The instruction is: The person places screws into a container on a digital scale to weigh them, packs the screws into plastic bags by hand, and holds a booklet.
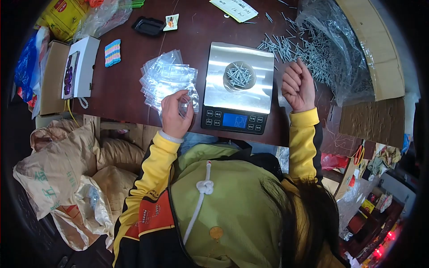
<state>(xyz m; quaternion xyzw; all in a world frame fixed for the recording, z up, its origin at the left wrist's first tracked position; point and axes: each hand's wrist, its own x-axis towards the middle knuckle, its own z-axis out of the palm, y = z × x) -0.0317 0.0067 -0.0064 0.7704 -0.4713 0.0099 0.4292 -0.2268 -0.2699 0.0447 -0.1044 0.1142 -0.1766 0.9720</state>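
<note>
My left hand (177,114) is at the near edge of a fanned stack of clear plastic bags (167,78), thumb and forefinger curled together at the corner of a bag. To its right stands a digital scale (214,96) with a lit blue display. A small round dish (227,85) on its steel plate holds a heap of silver screws (239,76). Just right of the scale, my right hand (298,86) is raised with its fingers curled in; whatever they hold, if anything, is hidden. Beside it spreads a large pile of loose screws (308,51).
Clear plastic sheeting (353,67) and a cardboard box (386,49) border the pile at right. At the back are a black tray (147,27) and a handwritten paper (234,9). A striped cloth (112,53) and a white box (82,67) are left. Brown sacks (58,165) stand below.
</note>
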